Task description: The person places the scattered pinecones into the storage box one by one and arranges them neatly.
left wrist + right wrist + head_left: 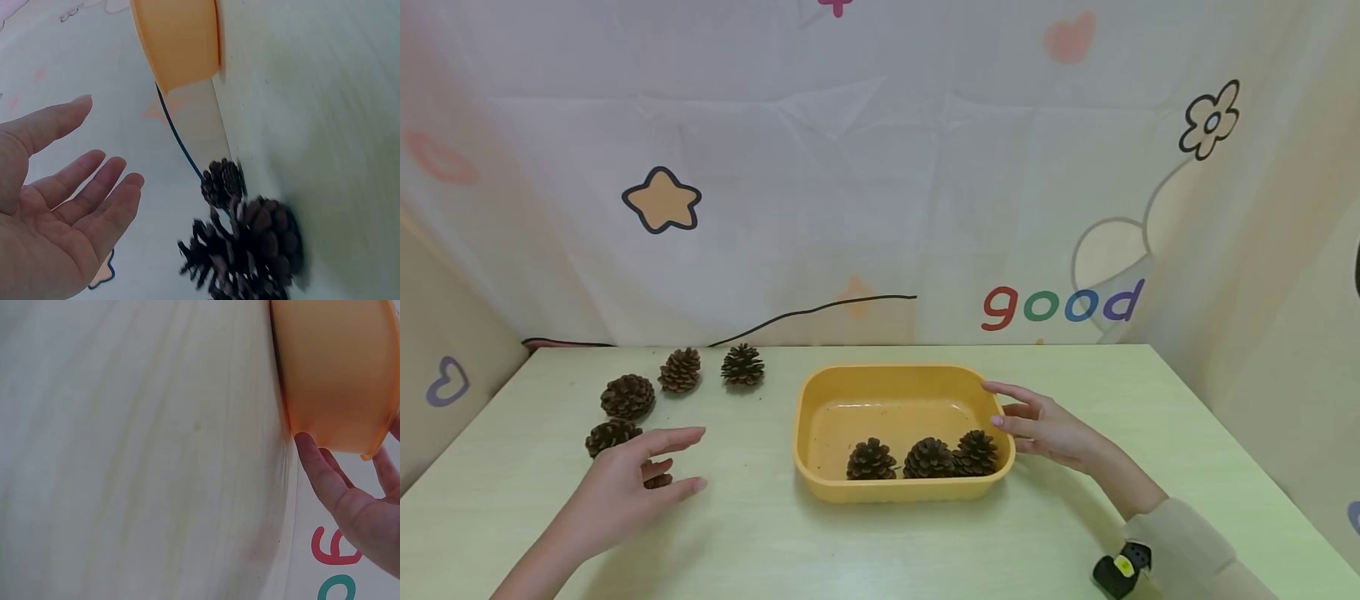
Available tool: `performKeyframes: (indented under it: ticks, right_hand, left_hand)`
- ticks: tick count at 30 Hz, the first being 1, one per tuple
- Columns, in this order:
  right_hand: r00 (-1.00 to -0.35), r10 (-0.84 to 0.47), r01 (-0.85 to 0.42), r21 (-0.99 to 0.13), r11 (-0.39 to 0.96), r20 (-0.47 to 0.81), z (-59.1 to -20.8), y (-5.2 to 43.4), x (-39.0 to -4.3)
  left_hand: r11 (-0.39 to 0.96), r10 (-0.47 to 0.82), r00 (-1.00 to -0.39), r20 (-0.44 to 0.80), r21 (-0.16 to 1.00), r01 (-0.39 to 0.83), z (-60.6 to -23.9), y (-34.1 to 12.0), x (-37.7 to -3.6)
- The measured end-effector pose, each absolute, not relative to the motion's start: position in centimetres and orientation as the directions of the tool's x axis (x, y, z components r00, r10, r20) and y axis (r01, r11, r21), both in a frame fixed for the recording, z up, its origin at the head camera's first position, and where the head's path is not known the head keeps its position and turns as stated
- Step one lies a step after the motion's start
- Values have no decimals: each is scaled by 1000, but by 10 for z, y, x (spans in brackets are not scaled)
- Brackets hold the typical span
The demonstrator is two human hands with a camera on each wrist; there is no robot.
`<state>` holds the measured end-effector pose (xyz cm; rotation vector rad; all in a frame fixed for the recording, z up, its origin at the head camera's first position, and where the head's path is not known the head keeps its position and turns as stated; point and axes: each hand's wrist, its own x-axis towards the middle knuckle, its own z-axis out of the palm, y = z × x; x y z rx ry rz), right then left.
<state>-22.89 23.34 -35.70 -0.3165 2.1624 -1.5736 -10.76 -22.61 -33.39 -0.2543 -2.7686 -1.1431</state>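
Note:
My left hand (625,492) is over the left side of the table, thumb and fingers spread apart, nothing between them. Under and just beyond it are brown pine cones, one (613,436) partly covered by the hand and another (657,481) showing between thumb and fingers. In the left wrist view, pine cones (272,237) stand beside the bare palm. My right hand (1048,429) holds the yellow plastic bin (895,492) at its right wall, thumb over the rim and other fingers along the outside. Three pine cones (928,458) lie along the bin's near side.
Further pine cones (628,397) lie at the table's back left, one (742,365) nearest the bin. A printed cloth (850,208) hangs behind the pale green table (737,542). A small black device (1122,569) is at the right sleeve.

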Motion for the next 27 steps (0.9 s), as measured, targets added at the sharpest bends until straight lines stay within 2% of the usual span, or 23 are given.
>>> performKeyframes:
  ticks: [11, 18, 27]
  right_hand:
    - [-877, -428, 72, -941, 330, -217, -356, 233, -229]
    - [-879, -421, 84, -942, 325, -223, -358, 234, -230]
    - [-878, -425, 81, -945, 318, -218, -357, 233, -228]
  left_hand:
    - [785, 22, -994, 108, 613, 84, -346, -262, -103]
    - [797, 37, -985, 169, 589, 131, -353, -277, -104]
    - [803, 50, -991, 121, 585, 112, -356, -286, -105]
